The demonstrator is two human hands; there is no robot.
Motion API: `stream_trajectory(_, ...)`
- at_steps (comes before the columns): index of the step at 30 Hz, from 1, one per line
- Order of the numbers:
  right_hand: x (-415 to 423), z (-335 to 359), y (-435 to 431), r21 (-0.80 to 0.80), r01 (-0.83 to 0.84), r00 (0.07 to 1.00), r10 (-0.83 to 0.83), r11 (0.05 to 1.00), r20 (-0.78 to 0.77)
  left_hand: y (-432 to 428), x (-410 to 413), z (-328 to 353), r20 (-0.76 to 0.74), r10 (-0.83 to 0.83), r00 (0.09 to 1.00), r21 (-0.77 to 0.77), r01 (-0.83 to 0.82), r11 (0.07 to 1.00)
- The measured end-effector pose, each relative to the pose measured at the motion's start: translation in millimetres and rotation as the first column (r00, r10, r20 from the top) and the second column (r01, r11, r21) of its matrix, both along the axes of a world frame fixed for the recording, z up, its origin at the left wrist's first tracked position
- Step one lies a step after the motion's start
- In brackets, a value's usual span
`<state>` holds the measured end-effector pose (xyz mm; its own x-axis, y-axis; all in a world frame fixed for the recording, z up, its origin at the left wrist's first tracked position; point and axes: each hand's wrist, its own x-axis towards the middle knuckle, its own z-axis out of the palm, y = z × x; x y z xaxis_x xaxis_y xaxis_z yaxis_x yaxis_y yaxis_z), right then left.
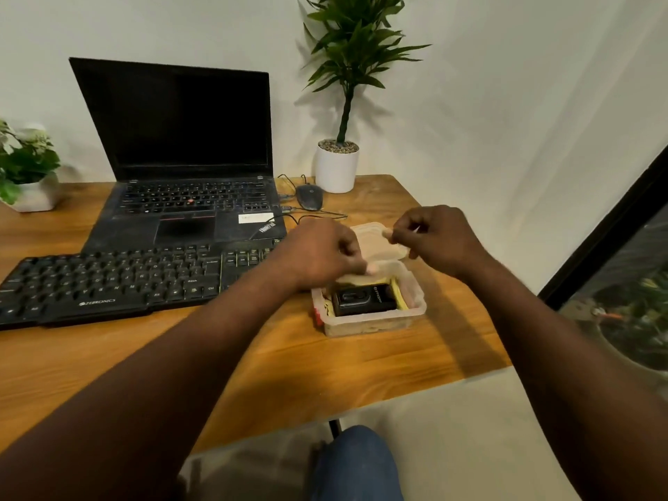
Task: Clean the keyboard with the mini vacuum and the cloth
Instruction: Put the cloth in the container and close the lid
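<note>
A black keyboard (119, 280) lies on the wooden desk (274, 359) at the left, in front of a laptop. To its right stands a clear plastic box (372, 320) with a black mini vacuum (363, 300) inside on a yellow cloth (401, 300). The box's translucent lid (379, 244) is tilted up over the far side. My left hand (321, 253) pinches the lid's near left edge. My right hand (437, 238) pinches its far right edge. Most of the cloth is hidden under the vacuum.
An open black laptop (184, 164) with a dark screen stands behind the keyboard. A mouse (309, 196) and cables lie beside a white potted plant (337, 164) at the back. Another plant (27, 175) sits far left. The desk's right edge is close to the box.
</note>
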<state>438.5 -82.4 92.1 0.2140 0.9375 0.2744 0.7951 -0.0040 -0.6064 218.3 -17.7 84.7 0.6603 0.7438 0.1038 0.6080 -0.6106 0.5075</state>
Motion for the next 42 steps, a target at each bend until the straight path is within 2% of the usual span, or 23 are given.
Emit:
stream_trajectory(1,7,-6,7,0.061,0.097,0.994,-0.094,0.993,-0.046,7,1,0,0.113,0.071,0.991,0.004,-0.072,0.997)
stream_trajectory(2,15,-14,14,0.059,0.177,0.984,-0.174,0.983,-0.05,14,2,-2,0.151,0.146,0.978,0.053,-0.156,0.986)
stream_trajectory(3,21,-23,23,0.011,0.227,0.974,-0.227,0.974,-0.018,21,4,-4,0.117,0.219,0.969,0.118,-0.232,0.966)
stream_trajectory(5,27,-42,37,-0.15,0.285,0.958,-0.276,0.947,0.075,28,10,-12,-0.097,0.317,0.944,0.208,-0.292,0.933)
stream_trajectory(6,29,-50,44,-0.214,0.302,0.953,-0.287,0.929,0.097,31,14,-18,-0.194,0.327,0.925,0.202,-0.289,0.936)
stream_trajectory(8,29,-58,52,-0.261,0.307,0.951,-0.287,0.915,0.114,35,21,-23,-0.261,0.312,0.914,0.129,-0.287,0.949)
stream_trajectory(10,28,-62,57,-0.239,0.283,0.959,-0.267,0.929,0.099,36,28,-22,-0.257,0.303,0.918,0.096,-0.288,0.953)
stream_trajectory(13,28,-63,57,-0.151,0.334,0.941,-0.34,0.93,-0.009,37,30,-15,-0.179,0.33,0.927,0.032,-0.33,0.944)
stream_trajectory(16,30,-53,45,0.005,0.433,0.892,-0.428,0.901,-0.146,37,21,-11,0.025,0.401,0.916,-0.017,-0.401,0.916)
stream_trajectory(19,25,-38,21,0.152,0.404,0.896,-0.357,0.902,-0.264,27,3,-10,0.306,0.412,0.859,-0.111,-0.397,0.911)
stream_trajectory(22,8,-34,-14,0.195,0.295,0.913,-0.216,0.935,-0.346,-3,-23,-19,0.521,0.373,0.768,-0.13,-0.36,0.924)
stream_trajectory(24,-3,-42,-39,0.205,0.26,0.915,-0.173,0.944,-0.365,-30,-42,-38,0.537,0.349,0.768,-0.09,-0.359,0.929)
stream_trajectory(28,-14,-76,-70,0.145,0.267,0.871,-0.174,0.953,-0.459,-67,-65,-79,0.451,0.28,0.848,-0.079,-0.274,0.958)
stream_trajectory(31,-26,-89,-84,0.15,0.253,0.84,-0.14,0.956,-0.525,-74,-68,-85,0.487,0.302,0.82,-0.1,-0.292,0.951)
stream_trajectory(34,-35,-89,-90,0.211,0.27,0.809,-0.102,0.939,-0.579,-80,-68,-80,0.563,0.235,0.792,-0.111,-0.209,0.972)
stream_trajectory(38,-38,-91,-94,0.279,0.317,0.864,-0.154,0.906,-0.48,-82,-65,-75,0.561,0.214,0.799,-0.073,-0.21,0.975)
stream_trajectory(42,-44,-90,-99,0.316,0.322,0.892,-0.174,0.892,-0.417,-81,-61,-74,0.586,0.332,0.739,-0.279,-0.201,0.939)
